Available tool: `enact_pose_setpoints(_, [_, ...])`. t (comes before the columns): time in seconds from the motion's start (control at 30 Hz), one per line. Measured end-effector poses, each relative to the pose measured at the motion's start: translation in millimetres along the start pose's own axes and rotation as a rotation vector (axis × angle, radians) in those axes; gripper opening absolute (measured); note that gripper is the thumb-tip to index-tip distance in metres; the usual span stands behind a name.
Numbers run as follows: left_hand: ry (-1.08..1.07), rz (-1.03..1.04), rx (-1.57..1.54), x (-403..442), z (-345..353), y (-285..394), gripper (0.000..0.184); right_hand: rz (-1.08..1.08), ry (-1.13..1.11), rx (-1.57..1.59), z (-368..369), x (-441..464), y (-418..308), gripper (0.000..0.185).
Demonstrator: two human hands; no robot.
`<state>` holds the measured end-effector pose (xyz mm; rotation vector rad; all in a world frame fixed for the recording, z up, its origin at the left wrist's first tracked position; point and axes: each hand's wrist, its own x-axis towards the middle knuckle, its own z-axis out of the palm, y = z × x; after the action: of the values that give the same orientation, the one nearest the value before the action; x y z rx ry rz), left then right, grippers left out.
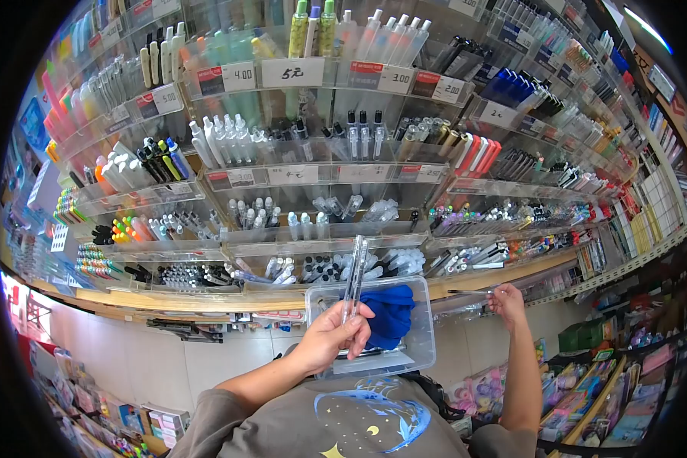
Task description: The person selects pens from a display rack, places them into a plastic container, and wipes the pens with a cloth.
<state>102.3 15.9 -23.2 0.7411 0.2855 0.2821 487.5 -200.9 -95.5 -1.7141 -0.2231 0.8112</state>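
My left hand (334, 336) is closed round a couple of clear pens (356, 271), held upright over the left side of a clear plastic box (427, 336). Inside the box lie a blue cloth (389, 314) and a dark pen (378, 352). Off to the right of the box, my right hand (506, 302) pinches the end of a thin dark pen (469, 291), which points left in front of the shelf edge. Some of its fingers are hidden behind others.
Tiered clear racks (282, 174) full of pens rise ahead, with price tags (292, 73) on their fronts. A wooden shelf edge (191, 299) runs below them. Packaged goods (588, 397) stand at the lower right, and boxes (164, 424) at the lower left.
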Motion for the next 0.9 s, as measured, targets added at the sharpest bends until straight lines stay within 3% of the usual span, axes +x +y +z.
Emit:
enact_pose_setpoints(0.17, [0.012, 0.006, 0.004, 0, 0, -1, 0.022, -0.016, 0.017, -0.02, 7, 21, 14, 0.008])
enact_pose_setpoints(0.47, [0.009, 0.013, -0.007, 0, -2, -1, 0.019, -0.168, 0.329, -0.106, 21, 55, 40, 0.03])
enact_pose_setpoints(0.67, [0.049, 0.026, -0.001, 1, 1, 0, 0.02, -0.278, 0.393, -0.247, 18, 64, 52, 0.026])
enact_pose_setpoints(0.9, [0.029, 0.025, -0.001, 1, 0, 0, 0.02, -0.29, 0.455, -0.184, 11, 58, 55, 0.016])
